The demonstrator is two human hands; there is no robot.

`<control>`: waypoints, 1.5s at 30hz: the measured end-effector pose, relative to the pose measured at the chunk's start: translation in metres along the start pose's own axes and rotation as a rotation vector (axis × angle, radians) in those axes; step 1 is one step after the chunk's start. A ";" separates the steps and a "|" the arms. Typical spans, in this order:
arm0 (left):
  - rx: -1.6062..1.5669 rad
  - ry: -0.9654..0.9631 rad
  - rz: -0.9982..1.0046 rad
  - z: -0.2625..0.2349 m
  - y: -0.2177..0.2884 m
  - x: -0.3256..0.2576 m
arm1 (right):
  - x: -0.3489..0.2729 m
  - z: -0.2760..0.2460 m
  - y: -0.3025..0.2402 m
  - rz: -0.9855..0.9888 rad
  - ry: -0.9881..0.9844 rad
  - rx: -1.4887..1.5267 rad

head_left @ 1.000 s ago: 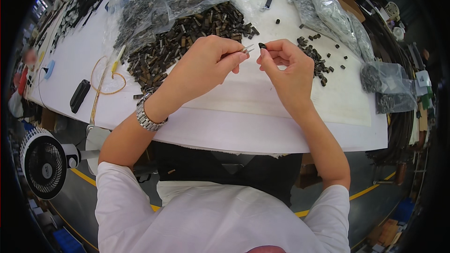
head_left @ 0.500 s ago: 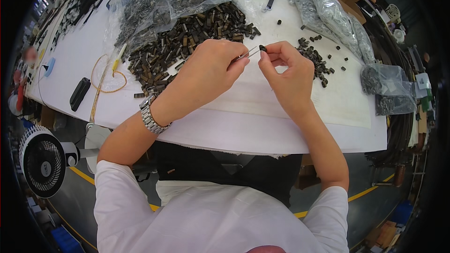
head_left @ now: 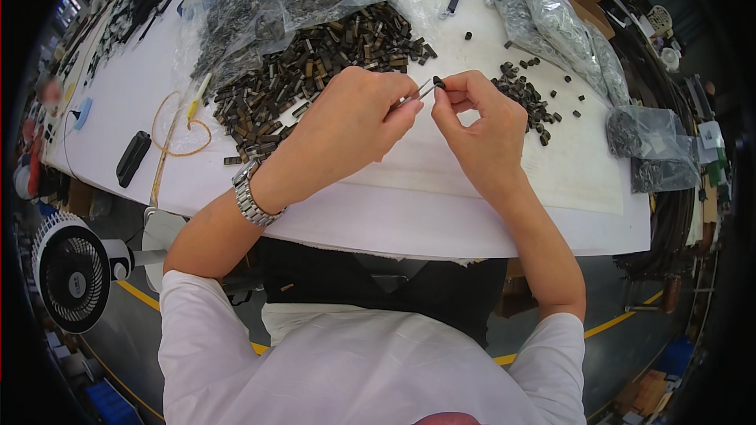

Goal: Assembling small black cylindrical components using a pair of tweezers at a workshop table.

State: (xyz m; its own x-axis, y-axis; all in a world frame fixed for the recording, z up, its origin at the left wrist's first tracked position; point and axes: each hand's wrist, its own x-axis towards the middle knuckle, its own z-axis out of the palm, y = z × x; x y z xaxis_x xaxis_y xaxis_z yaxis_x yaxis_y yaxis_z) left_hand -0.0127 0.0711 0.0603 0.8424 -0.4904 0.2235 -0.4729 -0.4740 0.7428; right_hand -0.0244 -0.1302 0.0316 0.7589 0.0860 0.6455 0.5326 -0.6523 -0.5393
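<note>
My left hand, with a metal watch on its wrist, is closed round slim metal tweezers. Their tips point up and right, close to a small black piece; whether they touch it I cannot tell. My right hand pinches that piece between thumb and fingertips, just above the table. Behind my left hand spreads a heap of small dark brown and black blocks. Right of my right hand lies a looser group of short dark pieces.
Clear plastic bags of dark parts lie behind the heap. More bags and a smaller bag are at the right. A yellow-and-white pen-like tool, a black case and a fan are left.
My right hand has shifted slightly left with the black piece, nearer the tweezers. My left hand has turned a little, with one finger showing lower beneath it.
</note>
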 end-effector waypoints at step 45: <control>0.507 0.250 0.394 0.016 -0.016 -0.004 | 0.000 0.001 -0.010 0.154 -0.123 0.284</control>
State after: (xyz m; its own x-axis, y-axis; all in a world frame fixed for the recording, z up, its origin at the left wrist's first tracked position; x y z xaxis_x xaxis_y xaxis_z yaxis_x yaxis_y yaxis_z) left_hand -0.0129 0.0691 0.0372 0.5882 -0.5420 0.6003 -0.7674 -0.6083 0.2027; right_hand -0.0296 -0.1228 0.0366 0.8689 0.1044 0.4839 0.4780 -0.4309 -0.7654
